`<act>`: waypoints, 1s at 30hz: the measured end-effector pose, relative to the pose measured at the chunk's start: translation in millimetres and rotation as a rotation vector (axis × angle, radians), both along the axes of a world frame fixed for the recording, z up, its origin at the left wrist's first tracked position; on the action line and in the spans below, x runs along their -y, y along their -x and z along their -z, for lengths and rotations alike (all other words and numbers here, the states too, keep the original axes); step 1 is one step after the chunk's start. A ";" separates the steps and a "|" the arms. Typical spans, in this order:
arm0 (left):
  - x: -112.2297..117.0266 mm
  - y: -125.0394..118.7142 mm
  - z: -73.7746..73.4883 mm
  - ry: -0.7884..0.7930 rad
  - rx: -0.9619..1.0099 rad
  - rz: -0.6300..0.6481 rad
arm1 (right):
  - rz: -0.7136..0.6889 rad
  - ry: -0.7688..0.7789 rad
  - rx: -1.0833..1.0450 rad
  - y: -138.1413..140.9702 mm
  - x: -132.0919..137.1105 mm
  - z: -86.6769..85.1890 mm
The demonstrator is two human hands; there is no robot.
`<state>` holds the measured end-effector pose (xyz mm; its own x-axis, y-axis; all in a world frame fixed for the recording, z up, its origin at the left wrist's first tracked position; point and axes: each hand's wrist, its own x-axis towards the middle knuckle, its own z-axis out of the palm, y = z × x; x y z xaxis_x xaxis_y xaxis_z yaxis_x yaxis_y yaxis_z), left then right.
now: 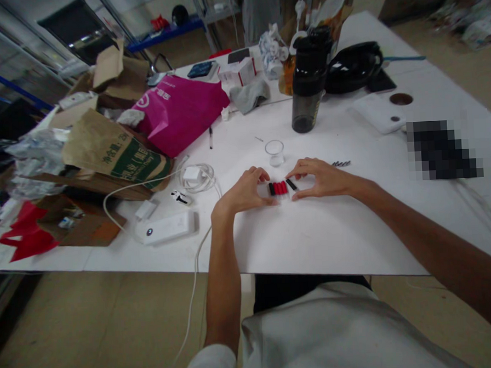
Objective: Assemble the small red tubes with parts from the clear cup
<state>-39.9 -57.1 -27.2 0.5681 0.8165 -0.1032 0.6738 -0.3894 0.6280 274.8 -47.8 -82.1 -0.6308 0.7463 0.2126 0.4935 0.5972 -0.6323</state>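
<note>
A small clear holder (264,190) lies on the white table (322,235) with a row of short red and black sticks (278,188) in it. My left hand (242,192) curls round the holder's left end, fingertips pressed on it. A single black stick (291,184) lies tilted at the right end of the row, pinched between the thumb and forefinger of my right hand (321,178). Several more dark sticks (341,163) lie loose just behind my right wrist.
A small clear cup (274,152) stands just behind my hands, a dark bottle (309,82) farther back. A white power strip (165,227), charger and cables (196,176) lie left. Paper bags (112,150), a pink bag (179,110) and boxes crowd the left; a white flat device (379,114) right.
</note>
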 end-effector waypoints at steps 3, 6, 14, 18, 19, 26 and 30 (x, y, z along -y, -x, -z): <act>-0.2 0.1 0.1 -0.007 -0.007 -0.004 | 0.020 -0.003 -0.002 2.6 0.6 1.9; -0.4 -0.7 0.3 -0.015 -0.014 0.000 | 0.026 -0.009 0.005 5.9 2.3 1.4; -0.9 -1.3 0.6 -0.020 -0.022 0.012 | 0.065 -0.031 0.005 14.6 8.0 -1.3; -0.6 -1.1 0.2 -0.023 -0.024 0.017 | 0.063 -0.037 0.027 17.3 8.7 -0.5; -0.6 -0.9 0.5 -0.024 -0.024 0.017 | 0.062 -0.039 0.029 17.7 8.6 -0.2; -1.3 0.7 6.7 -0.057 -0.005 0.014 | 0.060 -0.037 0.017 16.8 8.3 1.6; -1.4 1.9 6.5 -0.090 0.092 0.001 | 0.057 -0.048 -0.051 15.2 8.8 -0.1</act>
<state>-41.7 -55.7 -33.8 0.5725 0.8196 0.0230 0.6145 -0.4474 0.6498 259.5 -56.6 -82.0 -0.5752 0.7687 0.2797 0.4954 0.5995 -0.6286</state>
